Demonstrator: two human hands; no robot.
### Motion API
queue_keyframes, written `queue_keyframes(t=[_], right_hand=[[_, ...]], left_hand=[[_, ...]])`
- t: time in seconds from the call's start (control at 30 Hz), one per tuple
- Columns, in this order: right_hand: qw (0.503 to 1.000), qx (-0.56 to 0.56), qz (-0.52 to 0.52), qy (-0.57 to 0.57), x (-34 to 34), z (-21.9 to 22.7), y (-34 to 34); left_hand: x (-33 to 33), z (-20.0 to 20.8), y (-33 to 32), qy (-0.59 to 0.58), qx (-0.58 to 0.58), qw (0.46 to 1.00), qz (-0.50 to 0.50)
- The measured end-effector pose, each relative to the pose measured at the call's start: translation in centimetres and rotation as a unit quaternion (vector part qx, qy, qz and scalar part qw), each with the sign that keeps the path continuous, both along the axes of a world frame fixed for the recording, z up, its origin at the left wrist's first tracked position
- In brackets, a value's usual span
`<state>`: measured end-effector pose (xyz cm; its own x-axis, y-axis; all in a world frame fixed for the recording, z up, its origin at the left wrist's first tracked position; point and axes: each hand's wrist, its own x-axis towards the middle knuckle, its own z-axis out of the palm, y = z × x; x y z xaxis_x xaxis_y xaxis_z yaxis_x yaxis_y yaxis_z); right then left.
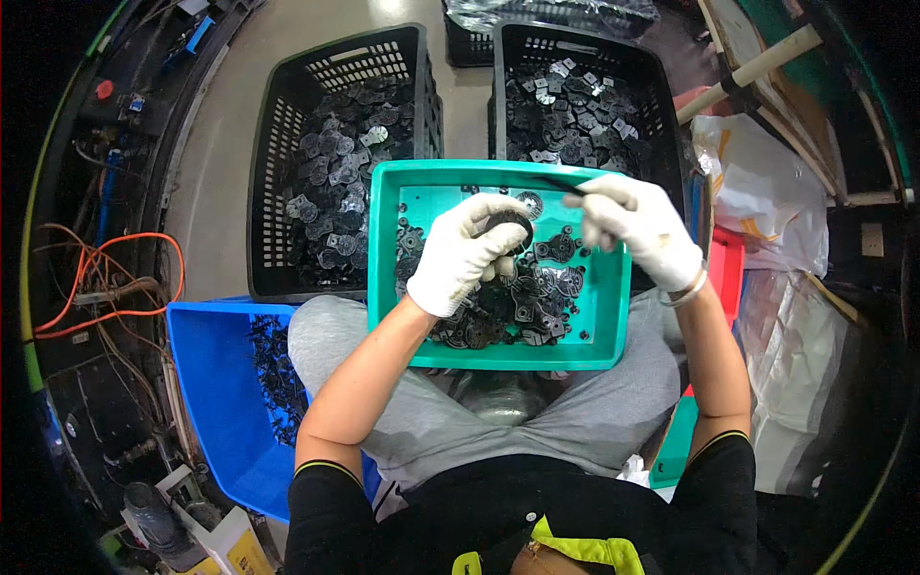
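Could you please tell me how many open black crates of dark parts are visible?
2: the left crate, left of the green tray and reaching beyond it, and the right crate, beyond its right half. Others may be hidden.

Grn tray (517, 357) w/ blk parts (527, 299)

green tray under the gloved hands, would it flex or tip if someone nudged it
The green tray is probably fairly stiff, since its raised walls look straight and moulded. It seems to sit over the person's legs, so a push at one edge might tip it. The loose black parts inside would likely slide.
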<state>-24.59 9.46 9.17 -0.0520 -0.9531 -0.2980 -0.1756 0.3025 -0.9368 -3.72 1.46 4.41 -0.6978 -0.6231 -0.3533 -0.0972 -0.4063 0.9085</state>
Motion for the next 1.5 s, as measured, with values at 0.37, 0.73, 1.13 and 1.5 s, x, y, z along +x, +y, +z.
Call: queue_keyframes(t=[0.37, 0.73, 1.13, 1.5], right_hand=[[0.995, 0.015, 0.091, 0.027, 3.5, -0.9, -1.7], [0.997, -0.021, -0.026, 0.067, 4.9, -1.6, -1.4], [0.994, 0.043, 0.009, -0.097, 2.9, -3.1, -0.8], [0.998, -0.013, 0.011, 0.068, 3.3, -2.6, -0.9]], left_hand=[[1.3, 1.4, -0.4, 0.034, -0.037, 0.994, 0.099], [1.0, 1.0, -0.6, 0.019, -0.047, 0.997, 0.064], [0.8, 0.0, -0.5, 0.043, -0.095, 0.994, 0.032], [0.7, 0.4, -0.5, -0.001, -0.083, 0.996, 0.013]])
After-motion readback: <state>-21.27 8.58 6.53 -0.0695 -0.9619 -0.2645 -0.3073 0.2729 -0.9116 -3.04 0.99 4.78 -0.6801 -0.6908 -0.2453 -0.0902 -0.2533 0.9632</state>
